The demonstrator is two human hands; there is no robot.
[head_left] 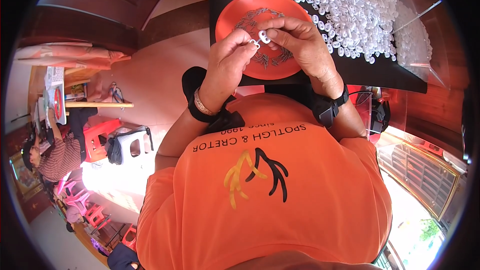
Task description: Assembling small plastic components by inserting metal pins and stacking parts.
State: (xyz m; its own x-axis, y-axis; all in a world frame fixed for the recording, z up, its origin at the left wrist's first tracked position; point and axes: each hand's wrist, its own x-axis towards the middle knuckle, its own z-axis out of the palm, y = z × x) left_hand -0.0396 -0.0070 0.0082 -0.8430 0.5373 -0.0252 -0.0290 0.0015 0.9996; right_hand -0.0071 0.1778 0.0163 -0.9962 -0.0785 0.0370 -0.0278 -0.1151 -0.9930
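Note:
Over a round red plastic dish [226, 14], my two hands meet close together. My left hand [228, 62] pinches a small white ring-shaped piece [254, 43] between thumb and fingertips. My right hand [309, 49] grips a small white oval piece with two holes [264, 35] by thumb and index finger. A thin link seems to run between the pieces; whether they are joined I cannot tell. Many small thin grey metal pieces [266, 60] lie in the dish below, partly hidden by my hands.
A large heap of white two-holed pieces [350, 5] covers the right of the dark table [380, 72]. A clear plastic bag or box of white pieces [412, 37] stands beside it. To the left are a person in a striped shirt [60, 157] and red stools [100, 140].

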